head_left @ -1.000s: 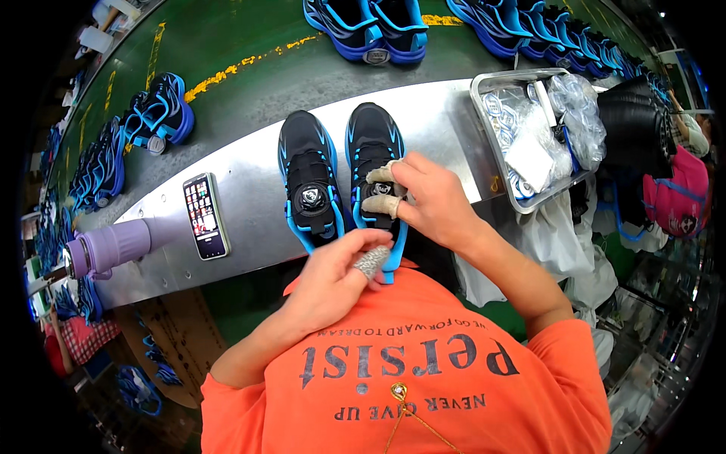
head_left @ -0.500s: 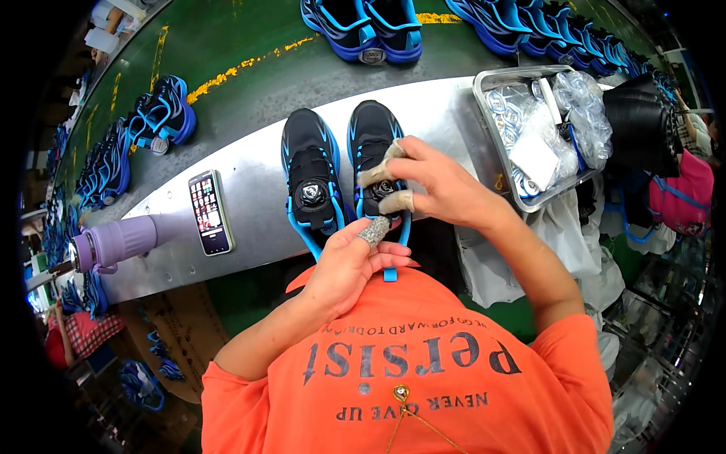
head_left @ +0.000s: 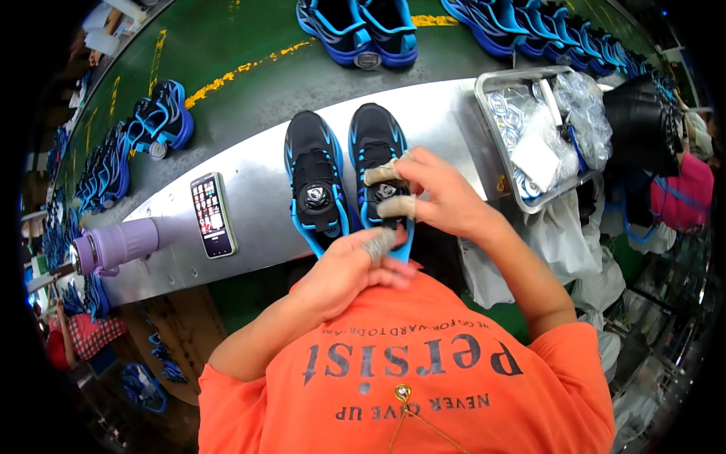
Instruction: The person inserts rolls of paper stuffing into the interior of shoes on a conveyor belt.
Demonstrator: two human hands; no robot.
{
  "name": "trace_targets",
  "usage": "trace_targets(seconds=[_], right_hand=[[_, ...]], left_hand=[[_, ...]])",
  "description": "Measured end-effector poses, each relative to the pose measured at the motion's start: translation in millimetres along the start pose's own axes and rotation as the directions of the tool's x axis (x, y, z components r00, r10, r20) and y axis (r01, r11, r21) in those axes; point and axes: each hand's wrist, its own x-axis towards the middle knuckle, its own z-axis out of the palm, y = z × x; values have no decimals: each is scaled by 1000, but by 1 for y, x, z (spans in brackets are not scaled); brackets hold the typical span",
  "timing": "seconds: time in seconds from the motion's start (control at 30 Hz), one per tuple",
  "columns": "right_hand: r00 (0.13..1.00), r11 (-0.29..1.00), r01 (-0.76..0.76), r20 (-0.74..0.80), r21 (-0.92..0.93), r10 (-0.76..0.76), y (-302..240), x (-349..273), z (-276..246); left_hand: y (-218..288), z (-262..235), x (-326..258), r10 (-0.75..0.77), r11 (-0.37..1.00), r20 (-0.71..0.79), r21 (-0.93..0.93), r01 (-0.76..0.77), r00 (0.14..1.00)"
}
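Two black sneakers with blue trim lie side by side on the metal bench, toes pointing away from me. The left sneaker stands untouched, its round lacing dial in view. At the right sneaker, my right hand has its covered thumb and fingers around the round dial on the tongue. My left hand is at this sneaker's heel opening, its grey-wrapped thumb over the collar and its fingers curled below. Motion blurs those fingertips, and the hand hides most of the heel.
A phone and a purple flask lie on the bench's left part. To the right sits a clear plastic bin with round labels and plastic bags. More sneakers stand on the green surface beyond the bench's edge.
My left thumb has moved slightly right and down along the right sneaker's collar. My right fingers remain at the dial. Both sneakers have shifted a little in view.
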Motion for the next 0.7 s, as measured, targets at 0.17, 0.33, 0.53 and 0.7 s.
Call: trace_targets(seconds=[0.17,0.33,0.53,0.7], right_hand=[[1000,989,-18,1,-144,19,1,25,-25],[993,973,114,57,-201,-105,22,80,12],[990,958,138,53,-252,-129,45,131,46],[989,965,127,106,-230,-105,47,134,57]], left_hand=[[27,-33,-11,882,30,95,967,-255,462],[35,-77,12,710,208,64,932,-296,701],[30,-65,16,792,175,31,945,-276,610],[38,-99,22,657,299,133,857,-419,742]])
